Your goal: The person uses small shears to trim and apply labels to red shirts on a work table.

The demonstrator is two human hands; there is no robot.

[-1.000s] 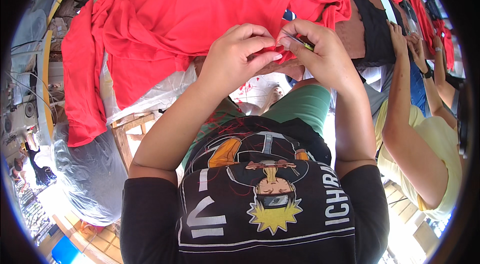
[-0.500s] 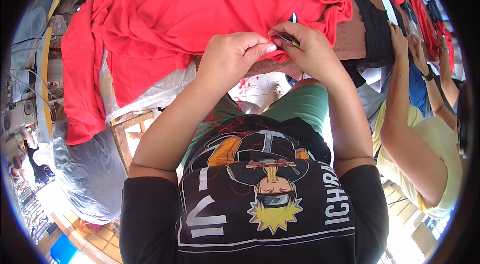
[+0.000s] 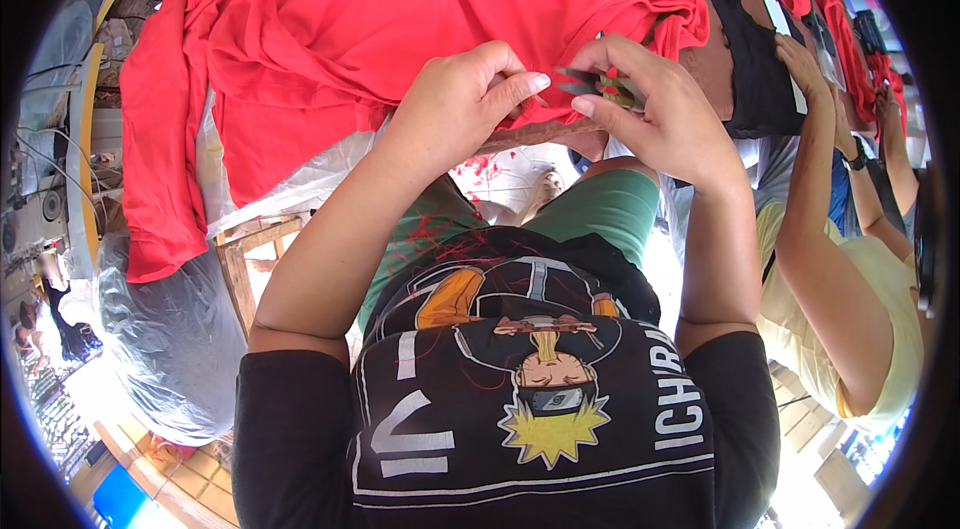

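A large piece of red cloth [image 3: 370, 9] lies spread and folded over the table in front of me. My left hand [image 3: 465, 104] is closed, thumb against bent fingers, pinching the near edge of this cloth. Just right of it, my right hand [image 3: 665, 114] grips a small pair of thread snips [image 3: 578, 83] between thumb and fingers. Their dark blades point left toward the pinched edge, slightly apart from my left fingertips. Part of the yellowish handle is covered by my fingers.
A brown textured cover [image 3: 695, 64] shows on the table. Black cloth [image 3: 750, 69] lies at its right side, near a co-worker's arm [image 3: 815, 149]. Red thread scraps [image 3: 425, 229] cling to my green shorts. A plastic-wrapped bundle [image 3: 165, 339] stands at the left, by a wooden frame [image 3: 240, 279].
My right hand has moved right and opened its grip somewhat, so the snips' blades now show. My left hand stays nearly in place at the cloth's edge.
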